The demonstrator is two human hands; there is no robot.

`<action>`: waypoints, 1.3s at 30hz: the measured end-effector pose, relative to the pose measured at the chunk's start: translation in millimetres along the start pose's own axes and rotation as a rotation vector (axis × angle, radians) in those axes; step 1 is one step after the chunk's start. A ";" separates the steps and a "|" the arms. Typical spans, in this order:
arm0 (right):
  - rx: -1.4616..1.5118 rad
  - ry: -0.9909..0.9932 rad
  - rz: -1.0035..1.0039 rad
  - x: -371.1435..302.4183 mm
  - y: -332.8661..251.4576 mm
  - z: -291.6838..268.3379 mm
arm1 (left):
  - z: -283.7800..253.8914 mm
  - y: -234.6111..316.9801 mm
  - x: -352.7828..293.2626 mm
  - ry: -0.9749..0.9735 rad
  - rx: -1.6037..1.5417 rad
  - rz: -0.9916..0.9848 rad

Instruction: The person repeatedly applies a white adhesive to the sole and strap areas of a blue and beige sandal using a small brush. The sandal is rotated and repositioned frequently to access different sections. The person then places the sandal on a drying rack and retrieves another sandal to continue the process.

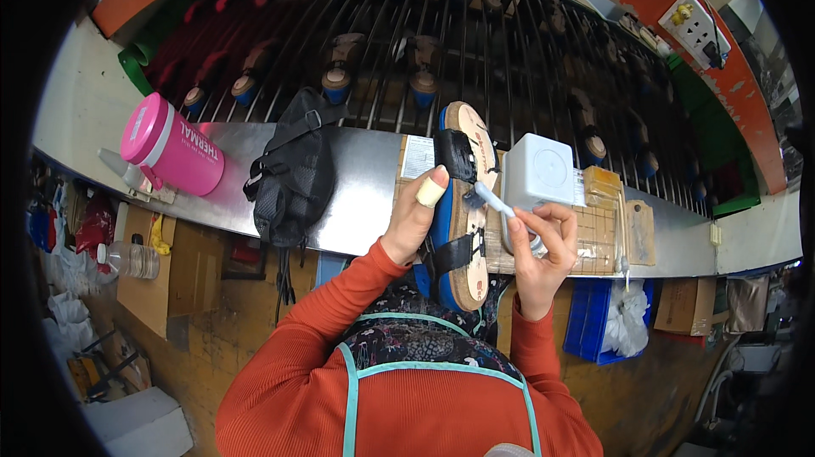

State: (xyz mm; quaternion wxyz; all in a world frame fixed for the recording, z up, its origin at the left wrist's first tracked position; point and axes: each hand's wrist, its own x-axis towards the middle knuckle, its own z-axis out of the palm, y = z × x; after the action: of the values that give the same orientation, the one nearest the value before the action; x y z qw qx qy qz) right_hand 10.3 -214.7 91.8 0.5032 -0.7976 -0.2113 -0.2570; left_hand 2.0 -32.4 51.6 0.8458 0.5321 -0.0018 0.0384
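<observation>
My left hand (413,223), with a pale wrap around its thumb, grips a sandal (458,226) by its side. The sandal has a tan footbed, a cork-coloured edge, black straps and blue along its underside. It is held upright lengthwise, above my lap at the counter's front edge. Between the thumb and fingers of my right hand (545,249) is a small brush (495,200) with a pale handle, like a toothbrush. Its dark bristles are at the sandal's middle, between the straps. A white square plastic container (540,170) stands just beyond my right hand.
Behind the metal counter (361,189), several sandals (337,75) sit on a rack of dark bars (382,104). A pink thermal bottle (182,147) and black bag (293,168) lie left. A yellowish block (602,183) is right of the container. Below right is a blue crate (586,321).
</observation>
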 end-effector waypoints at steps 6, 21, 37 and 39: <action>-0.191 0.092 -0.154 7.5 -1.1 4.3 | -13.6 -3.5 -1.0 -0.056 0.155 0.030; 0.019 -0.130 -0.016 -12.5 12.2 2.1 | -19.9 5.5 8.1 0.007 0.062 0.027; -0.023 -0.228 -0.055 -9.9 8.6 -18.2 | -17.5 18.2 27.1 0.014 0.078 0.044; -0.063 -0.245 -0.088 -8.7 5.9 -23.5 | -16.2 20.2 27.6 0.002 0.082 0.036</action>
State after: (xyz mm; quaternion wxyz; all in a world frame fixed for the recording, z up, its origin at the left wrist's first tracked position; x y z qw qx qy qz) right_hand 2.5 -239.2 90.8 0.4365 -0.8283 -0.2979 -0.1861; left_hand 27.6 -7.3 64.0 0.8225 0.5661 -0.0090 0.0544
